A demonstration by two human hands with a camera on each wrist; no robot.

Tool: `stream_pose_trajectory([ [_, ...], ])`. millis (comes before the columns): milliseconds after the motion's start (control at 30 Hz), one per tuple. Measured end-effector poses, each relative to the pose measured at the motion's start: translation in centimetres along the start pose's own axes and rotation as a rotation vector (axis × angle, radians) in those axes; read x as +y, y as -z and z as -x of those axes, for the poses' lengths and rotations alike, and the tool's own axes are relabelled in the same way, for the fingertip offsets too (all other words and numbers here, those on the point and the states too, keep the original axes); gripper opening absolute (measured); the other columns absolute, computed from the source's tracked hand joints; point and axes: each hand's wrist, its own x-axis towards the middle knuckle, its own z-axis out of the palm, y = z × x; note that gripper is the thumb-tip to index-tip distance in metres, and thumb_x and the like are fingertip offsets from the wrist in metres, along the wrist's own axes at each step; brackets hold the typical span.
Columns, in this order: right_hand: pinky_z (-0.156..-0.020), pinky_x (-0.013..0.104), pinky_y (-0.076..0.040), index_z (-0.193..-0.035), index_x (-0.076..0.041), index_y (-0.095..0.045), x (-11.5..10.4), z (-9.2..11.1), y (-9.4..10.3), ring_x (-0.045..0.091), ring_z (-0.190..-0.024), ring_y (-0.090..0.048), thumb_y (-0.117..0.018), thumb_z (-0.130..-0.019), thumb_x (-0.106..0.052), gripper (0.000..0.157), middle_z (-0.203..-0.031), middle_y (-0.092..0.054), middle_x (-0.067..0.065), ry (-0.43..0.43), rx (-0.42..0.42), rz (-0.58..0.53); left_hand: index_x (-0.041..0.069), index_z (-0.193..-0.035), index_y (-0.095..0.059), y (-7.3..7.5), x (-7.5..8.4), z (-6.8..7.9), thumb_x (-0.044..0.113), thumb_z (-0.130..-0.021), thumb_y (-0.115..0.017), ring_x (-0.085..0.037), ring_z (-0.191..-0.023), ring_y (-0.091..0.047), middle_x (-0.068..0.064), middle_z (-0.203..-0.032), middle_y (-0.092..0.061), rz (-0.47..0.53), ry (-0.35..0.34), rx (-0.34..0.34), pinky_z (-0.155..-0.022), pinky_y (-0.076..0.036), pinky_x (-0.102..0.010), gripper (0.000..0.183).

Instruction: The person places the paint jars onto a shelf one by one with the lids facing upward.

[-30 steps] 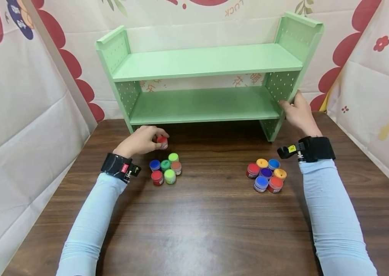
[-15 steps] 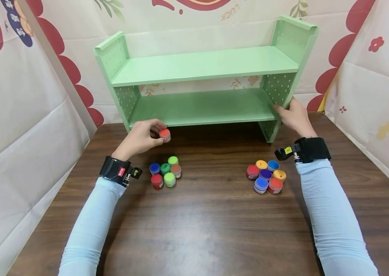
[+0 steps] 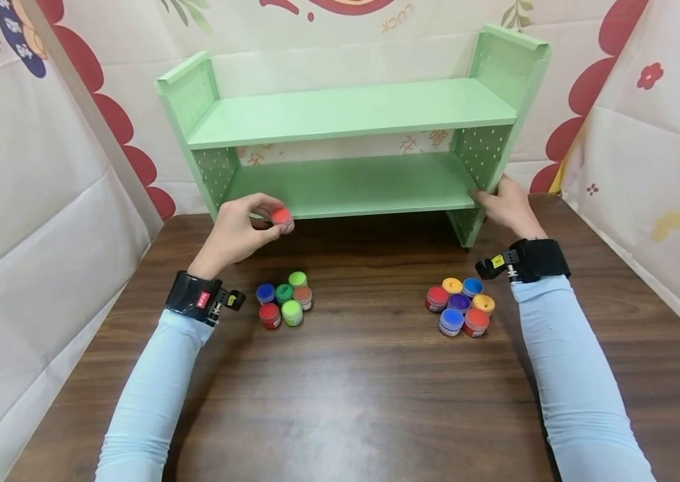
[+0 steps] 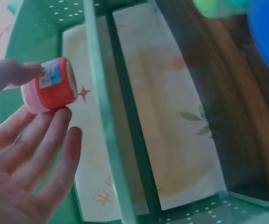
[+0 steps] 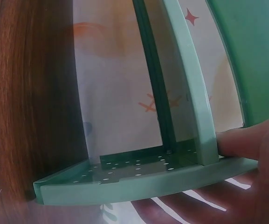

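My left grip (image 3: 240, 231) pinches 1 red jar (image 3: 282, 219); my right grip (image 3: 510, 209) holds the shelf (image 3: 352, 181). I should keep the jar off its edge.

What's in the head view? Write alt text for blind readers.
A left hand holds a red jar in front of a green two-tier shelf; the right hand grips the shelf's right side. Jars stand in two clusters on a brown table.

On the pale backdrop (image 3: 340, 68), LUCK (image 3: 397, 18) can be read (it sits turned the wrong way round); the orange characters (image 3: 423, 141) behind the green shelf (image 3: 352, 112) stay unclear. Print on the red tag (image 3: 203, 299) of the left wrist strap (image 3: 183, 293) and on the label (image 4: 49, 73) of the red jar (image 4: 59, 97) is illegible.
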Motion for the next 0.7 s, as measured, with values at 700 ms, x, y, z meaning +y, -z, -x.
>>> stream_pose_trajectory([
  [700,-0.098,0.062,-0.047,-0.152,0.009,-0.037,-0.3,0.2,-0.4,0.053,-0.126,-0.054,-0.049,-0.106,-0.029,0.060,-0.146,-0.046,0.042,0.012,0.025,-0.016,0.010,-0.132,-0.069,13.0,2.2,-4.8,0.018,-0.091,-0.079,-0.010,-0.057,-0.063,0.006,-0.113,-0.073,0.240,0.095,0.100,-0.052,-0.047,-0.020,0.042],
])
